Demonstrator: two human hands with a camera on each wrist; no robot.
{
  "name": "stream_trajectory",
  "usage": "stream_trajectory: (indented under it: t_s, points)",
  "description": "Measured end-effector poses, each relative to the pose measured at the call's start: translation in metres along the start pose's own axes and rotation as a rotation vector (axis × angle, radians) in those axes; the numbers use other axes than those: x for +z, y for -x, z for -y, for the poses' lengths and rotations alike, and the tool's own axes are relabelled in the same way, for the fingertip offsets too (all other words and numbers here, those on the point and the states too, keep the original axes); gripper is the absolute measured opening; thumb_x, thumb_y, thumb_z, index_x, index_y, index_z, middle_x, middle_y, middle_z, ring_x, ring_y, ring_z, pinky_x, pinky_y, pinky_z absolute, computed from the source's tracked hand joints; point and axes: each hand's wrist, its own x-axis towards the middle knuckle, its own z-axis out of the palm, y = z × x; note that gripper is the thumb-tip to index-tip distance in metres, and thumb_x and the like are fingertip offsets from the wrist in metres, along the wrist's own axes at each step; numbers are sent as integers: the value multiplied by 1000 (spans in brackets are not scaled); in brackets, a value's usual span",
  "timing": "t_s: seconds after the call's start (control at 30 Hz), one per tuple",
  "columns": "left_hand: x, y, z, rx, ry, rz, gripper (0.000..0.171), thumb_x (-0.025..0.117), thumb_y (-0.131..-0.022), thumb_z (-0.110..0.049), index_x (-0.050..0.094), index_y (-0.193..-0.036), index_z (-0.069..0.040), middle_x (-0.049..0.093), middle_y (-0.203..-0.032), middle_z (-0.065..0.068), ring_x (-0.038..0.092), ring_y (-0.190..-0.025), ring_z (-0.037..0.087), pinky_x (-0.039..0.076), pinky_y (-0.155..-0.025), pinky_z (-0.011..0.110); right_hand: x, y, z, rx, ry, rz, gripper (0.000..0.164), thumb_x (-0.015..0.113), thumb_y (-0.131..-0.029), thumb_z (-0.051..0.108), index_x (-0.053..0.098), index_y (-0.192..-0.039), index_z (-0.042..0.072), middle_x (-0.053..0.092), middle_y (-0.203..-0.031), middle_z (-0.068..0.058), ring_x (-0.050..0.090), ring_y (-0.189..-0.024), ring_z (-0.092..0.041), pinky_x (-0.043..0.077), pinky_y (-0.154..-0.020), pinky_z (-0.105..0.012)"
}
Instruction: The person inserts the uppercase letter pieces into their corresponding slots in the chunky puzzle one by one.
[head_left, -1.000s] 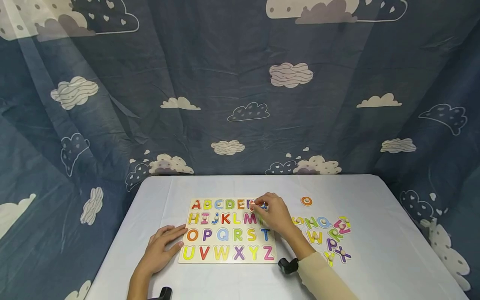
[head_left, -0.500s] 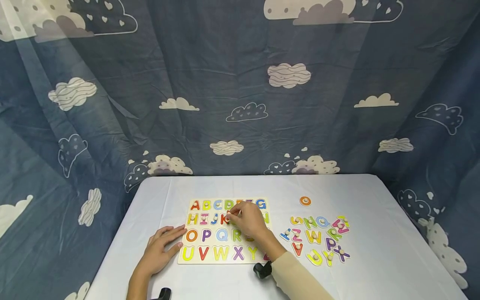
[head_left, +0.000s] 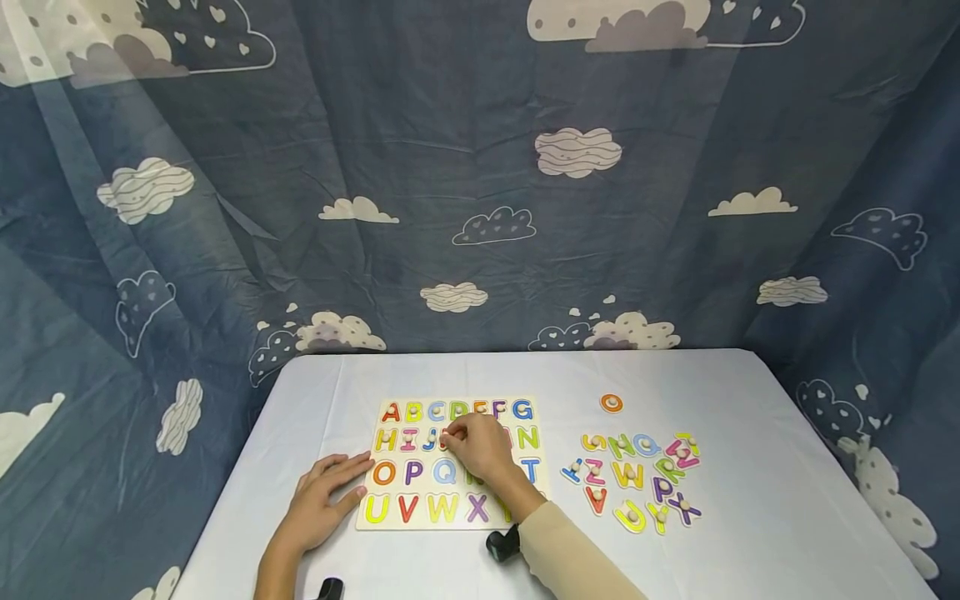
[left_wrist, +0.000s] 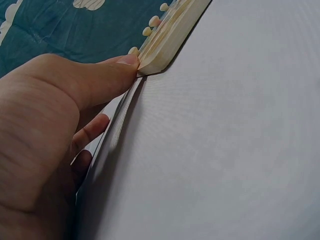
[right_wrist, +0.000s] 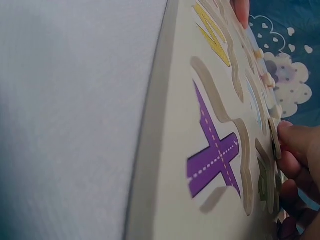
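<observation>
Alphabet board (head_left: 428, 475), head view: it lies flat on the white table (head_left: 757, 492), long axis left to right, letter tops towards the cloud curtain (head_left: 480, 125).
Left hand (head_left: 315, 500): loosely spread, at the board's left edge.
Right hand (head_left: 480, 450): just right of the blue J (head_left: 430, 439); its fingers hide what they pinch.
Loose letters (head_left: 628, 475): right of the board, turned many ways.
Knobs (left_wrist: 154, 21), left wrist view: they stand up from the board; the thumb (left_wrist: 107, 79) touches its corner.
Held piece (right_wrist: 275, 140), right wrist view: pinched over the board, seen edge-on; I cannot tell which letter.
</observation>
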Motion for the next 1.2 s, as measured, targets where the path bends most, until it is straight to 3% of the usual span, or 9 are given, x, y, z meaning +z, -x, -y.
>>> stream_trajectory:
  t_s: [0.37,0.7,0.9,1.2]
  points:
    - [-1,-1,1,-1,-11,-1,43,72,-95,-35,67,-138,-32,57,-150,-15,38,-143,23,21,-114,56,1,2,-2,9,-19,7,13,85,-86,29,82,-92,18,70,-80,11,56,-69,-1,46,-64,-21]
    - [1,0,1,14,-24,-11,43,73,-95,-32,67,-138,-30,59,-150,-12,40,-142,25,22,-113,56,-20,11,-12,-17,-158,137,35,87,-84,22,74,-115,11,63,-81,7,50,-65,-8,42,-61,-23]
    - [2,-2,1,3,-26,-14,43,72,-96,-34,67,-139,-31,58,-150,-14,39,-143,24,21,-115,57,-45,19,-28,-47,-140,53,33,86,-83,16,74,-113,11,60,-75,9,49,-63,-6,40,-58,-21]
    - [0,-2,1,-5,-10,-8,43,73,-95,-33,67,-138,-31,58,-150,-14,39,-144,25,22,-115,57,-92,26,-54,-3,-107,-64,21,84,-85,13,78,-105,10,62,-75,6,51,-68,-11,41,-61,-22]
